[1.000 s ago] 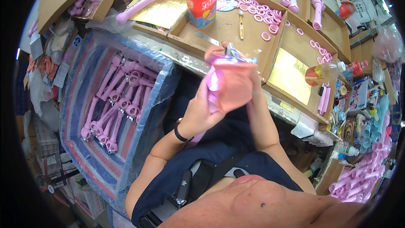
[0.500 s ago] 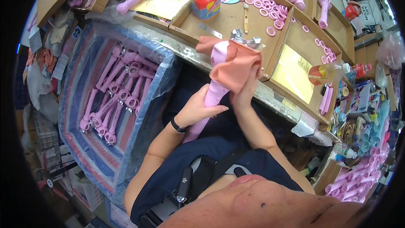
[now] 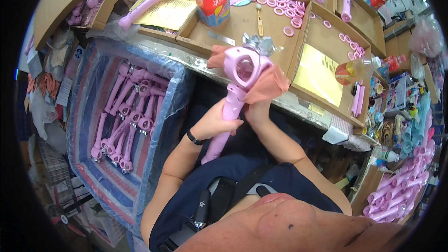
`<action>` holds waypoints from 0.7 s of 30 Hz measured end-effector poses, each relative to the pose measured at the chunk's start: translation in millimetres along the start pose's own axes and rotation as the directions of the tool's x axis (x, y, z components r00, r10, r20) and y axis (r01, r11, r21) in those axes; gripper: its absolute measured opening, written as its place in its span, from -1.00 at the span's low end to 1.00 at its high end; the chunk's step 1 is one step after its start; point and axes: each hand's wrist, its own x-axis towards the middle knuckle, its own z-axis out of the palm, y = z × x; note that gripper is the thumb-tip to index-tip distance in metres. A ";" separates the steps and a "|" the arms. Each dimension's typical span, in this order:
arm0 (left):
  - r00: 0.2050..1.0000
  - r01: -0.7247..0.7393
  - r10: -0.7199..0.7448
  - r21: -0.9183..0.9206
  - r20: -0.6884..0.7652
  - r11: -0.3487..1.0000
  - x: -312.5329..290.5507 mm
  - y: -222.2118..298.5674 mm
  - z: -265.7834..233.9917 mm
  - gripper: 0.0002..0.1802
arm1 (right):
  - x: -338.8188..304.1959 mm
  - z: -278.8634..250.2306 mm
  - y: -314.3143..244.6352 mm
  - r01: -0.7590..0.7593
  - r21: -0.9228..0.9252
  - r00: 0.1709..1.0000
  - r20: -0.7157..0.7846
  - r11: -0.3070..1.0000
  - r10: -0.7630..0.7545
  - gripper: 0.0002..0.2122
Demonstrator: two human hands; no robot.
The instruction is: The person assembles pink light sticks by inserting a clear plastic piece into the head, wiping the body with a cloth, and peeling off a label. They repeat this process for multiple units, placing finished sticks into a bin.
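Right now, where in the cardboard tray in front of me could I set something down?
One bare patch lies between the red bottle and the brush; a smaller one between the brush and the loose pink rings. The far right of the tray is crowded with rings, and the held pink wand and orange cloth hide part of its near edge.

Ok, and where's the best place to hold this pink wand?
Probably by the handle of the pink wand, just below its ring-shaped head, from the left, where your left hand grips it. The handle is slim and slants down toward you; the head is bulkier, with orange cloth on both sides.
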 end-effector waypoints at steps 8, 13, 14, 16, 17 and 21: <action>0.900 0.166 0.031 -0.407 0.436 0.898 -1.7 -12.0 -5.2 -0.51 | 48.3 -45.4 -6.0 -0.248 0.281 0.943 0.289 0.927 0.165 -0.48; 0.752 -0.420 0.646 0.660 -0.131 0.623 4.3 3.9 9.4 -0.39 | 33.1 -35.9 3.6 -0.176 0.078 0.983 0.071 0.981 0.171 -0.54; 0.872 -0.314 0.447 0.473 -0.199 0.823 -0.3 6.6 10.4 -0.33 | 29.4 -37.5 5.4 -0.191 0.176 0.969 0.192 0.966 0.157 -0.58; 0.963 -0.229 0.245 0.138 -0.112 0.964 -1.2 11.3 8.5 -0.39 | 28.9 -47.4 8.9 -0.219 0.229 0.958 0.236 0.948 0.164 -0.64; 0.983 -0.182 0.180 -0.044 -0.029 0.982 -2.1 12.2 6.8 -0.42 | 29.4 -54.2 11.2 -0.216 0.192 0.965 0.193 0.957 0.179 -0.68; 0.978 -0.100 0.144 -0.265 0.152 0.959 5.4 9.0 0.0 -0.32 | 34.1 -83.9 12.5 0.153 -0.308 0.953 0.298 0.939 -0.057 -0.56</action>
